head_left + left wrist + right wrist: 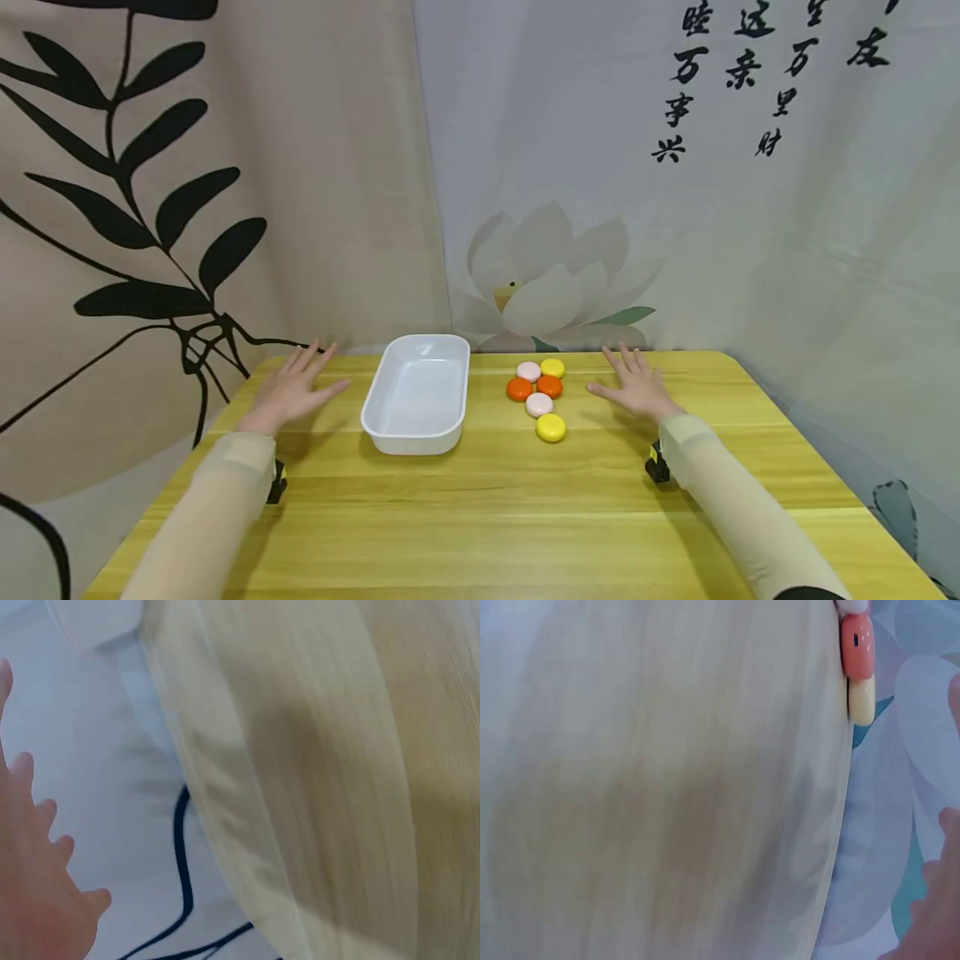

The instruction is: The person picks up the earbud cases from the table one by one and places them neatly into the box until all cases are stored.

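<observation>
My left hand (292, 393) is held with fingers spread over the table's left side, left of a white rectangular dish (415, 446). Nothing lies in the dish. On the right, my right hand (636, 387) also has its fingers spread and holds nothing. Between the dish and this hand sits a cluster of smooth round discs: two orange discs (519, 389), two pale pink discs (539, 405) and two yellow discs (551, 427). Spread fingers of the left hand (45, 877) show at the left wrist view's edge. The right wrist view catches part of the right hand (934, 915) and an orange disc (858, 646).
The wood-grain table (450, 525) ends just behind the dish and discs. A pale cloth backdrop (352, 167) hangs behind it, printed with dark leaves (180, 208), a lotus flower (555, 283) and black characters. A small black wrist device (657, 463) sits under the right sleeve.
</observation>
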`<state>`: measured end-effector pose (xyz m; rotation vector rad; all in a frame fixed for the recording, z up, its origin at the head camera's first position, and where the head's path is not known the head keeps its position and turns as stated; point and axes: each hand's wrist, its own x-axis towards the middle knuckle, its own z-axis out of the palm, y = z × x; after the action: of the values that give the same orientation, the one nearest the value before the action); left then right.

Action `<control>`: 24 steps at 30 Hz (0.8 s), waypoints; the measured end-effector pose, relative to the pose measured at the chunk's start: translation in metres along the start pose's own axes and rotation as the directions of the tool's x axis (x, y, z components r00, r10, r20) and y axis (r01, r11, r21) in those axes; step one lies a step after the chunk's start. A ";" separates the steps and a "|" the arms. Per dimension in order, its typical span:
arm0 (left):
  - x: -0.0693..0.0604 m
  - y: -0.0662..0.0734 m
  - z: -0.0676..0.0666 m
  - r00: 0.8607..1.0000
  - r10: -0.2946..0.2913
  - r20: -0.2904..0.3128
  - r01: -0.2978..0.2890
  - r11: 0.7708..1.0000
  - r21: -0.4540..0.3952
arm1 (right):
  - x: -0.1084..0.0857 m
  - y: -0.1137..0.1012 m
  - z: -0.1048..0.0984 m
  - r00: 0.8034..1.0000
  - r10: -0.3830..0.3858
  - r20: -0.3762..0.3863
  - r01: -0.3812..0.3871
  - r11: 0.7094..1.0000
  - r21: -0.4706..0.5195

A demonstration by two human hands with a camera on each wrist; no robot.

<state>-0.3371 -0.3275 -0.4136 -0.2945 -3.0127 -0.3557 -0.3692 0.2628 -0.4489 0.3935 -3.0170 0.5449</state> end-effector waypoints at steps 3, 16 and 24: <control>0.000 0.009 -0.002 1.000 0.004 -0.007 -0.005 0.997 -0.077 | -0.001 -0.004 0.001 1.000 -0.027 -0.004 0.027 0.999 0.044; 0.002 0.031 -0.008 0.994 -0.028 0.107 0.085 0.815 -0.573 | -0.003 -0.036 0.001 0.996 -0.084 0.017 0.069 0.901 0.428; 0.004 0.036 -0.009 0.974 -0.057 0.221 0.211 0.587 -0.782 | -0.004 -0.044 0.008 0.998 -0.065 0.012 0.049 0.858 0.511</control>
<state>-0.3336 -0.2949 -0.3961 -0.1408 -2.7942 -1.8123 -0.3544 0.2210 -0.4417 0.5108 -2.8300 1.3520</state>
